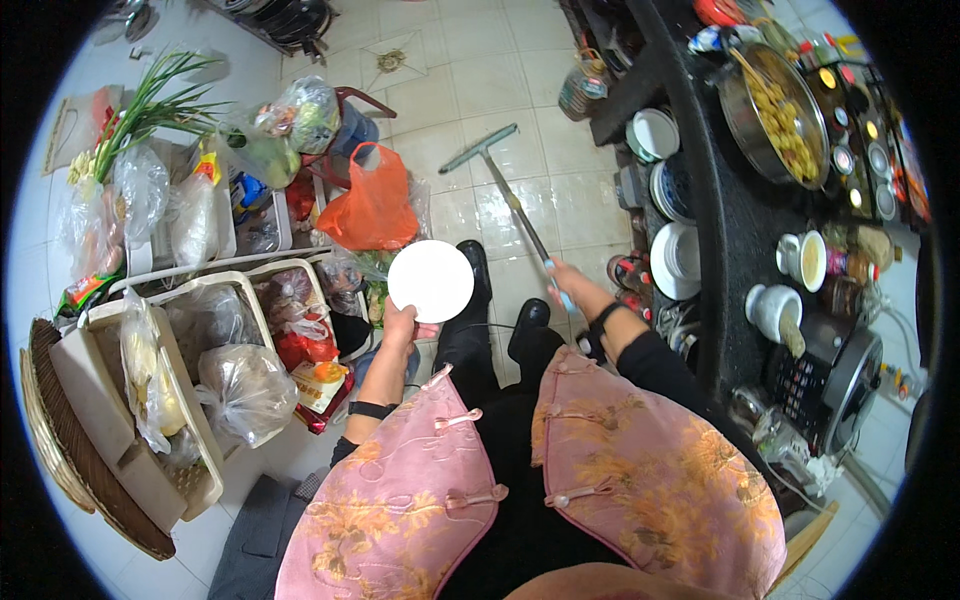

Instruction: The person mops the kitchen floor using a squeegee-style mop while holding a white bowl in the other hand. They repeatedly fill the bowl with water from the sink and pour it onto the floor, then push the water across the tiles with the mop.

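Observation:
My left hand [405,327] grips the rim of a round white plate [430,281], thumb on its bright face and fingers beneath. The plate's surface is so bright that no detail shows. My right hand [573,286] is closed around the blue grip of a floor squeegee's handle [519,205]. Farther out, the squeegee's pale green head [478,148] rests on wet, shiny floor tiles [457,217]. Both of my shoes stand on the tiles, between the plate and the squeegee handle.
At left, a storage rack with cream plastic baskets [214,457] holds bagged food. A red plastic bag [373,202] hangs beyond the plate. Along the right runs a black counter [724,247] with a steel pan [776,112] of food and a stone mortar [772,311]; white bowls [675,259] sit below.

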`<state>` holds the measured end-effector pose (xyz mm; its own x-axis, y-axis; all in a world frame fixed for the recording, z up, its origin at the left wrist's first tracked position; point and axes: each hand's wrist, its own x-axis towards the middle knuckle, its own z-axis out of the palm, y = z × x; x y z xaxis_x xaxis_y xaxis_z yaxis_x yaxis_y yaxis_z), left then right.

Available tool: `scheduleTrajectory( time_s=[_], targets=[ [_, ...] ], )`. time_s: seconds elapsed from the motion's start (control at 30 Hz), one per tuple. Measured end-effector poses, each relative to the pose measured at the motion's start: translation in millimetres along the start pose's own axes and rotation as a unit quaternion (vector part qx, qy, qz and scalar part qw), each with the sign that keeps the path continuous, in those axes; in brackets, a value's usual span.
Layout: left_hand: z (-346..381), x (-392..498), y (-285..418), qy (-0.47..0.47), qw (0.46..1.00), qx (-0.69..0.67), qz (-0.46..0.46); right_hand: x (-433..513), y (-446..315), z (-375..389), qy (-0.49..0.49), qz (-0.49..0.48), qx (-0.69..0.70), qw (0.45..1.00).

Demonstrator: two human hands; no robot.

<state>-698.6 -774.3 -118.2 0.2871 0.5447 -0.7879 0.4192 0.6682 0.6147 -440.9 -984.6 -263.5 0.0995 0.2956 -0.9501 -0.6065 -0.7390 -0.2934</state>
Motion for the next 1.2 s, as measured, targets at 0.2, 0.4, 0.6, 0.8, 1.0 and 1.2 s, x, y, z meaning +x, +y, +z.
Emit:
scheduleTrajectory(
  time_s=[0.2, 0.4, 0.6, 0.8, 1.0, 1.2],
  targets=[
    [-32.5, 56.0, 46.4, 0.008, 1.000, -0.025, -0.011, 23.8, -181.1, 51.5, -0.028, -0.102, 0.024, 0.994],
    [-69.8, 86.7, 99.3, -0.023, 0.998, -0.055, 0.018, -44.1, -217.3, 34.6, 0.145, -0.191, -0.424, 0.873],
    [-84.6, 109.8, 124.3, 0.023, 0.996, -0.090, 0.005, -99.9, -319.9, 61.4, 0.143, -0.186, -0.726, 0.647],
    [-86.9, 120.1, 128.2, 0.047, 0.991, -0.124, 0.017, -49.2, -359.8, 115.9, 0.087, -0.174, -0.815, 0.545],
    [-73.1, 116.0, 143.0, 0.105, 0.984, -0.141, 0.025, 21.5, -348.0, 104.0, -0.046, -0.138, -0.691, 0.708],
    [-33.5, 130.1, 170.0, 0.124, 0.981, -0.150, -0.016, 60.9, -406.2, 29.3, -0.047, -0.045, -0.538, 0.840]
  ],
)
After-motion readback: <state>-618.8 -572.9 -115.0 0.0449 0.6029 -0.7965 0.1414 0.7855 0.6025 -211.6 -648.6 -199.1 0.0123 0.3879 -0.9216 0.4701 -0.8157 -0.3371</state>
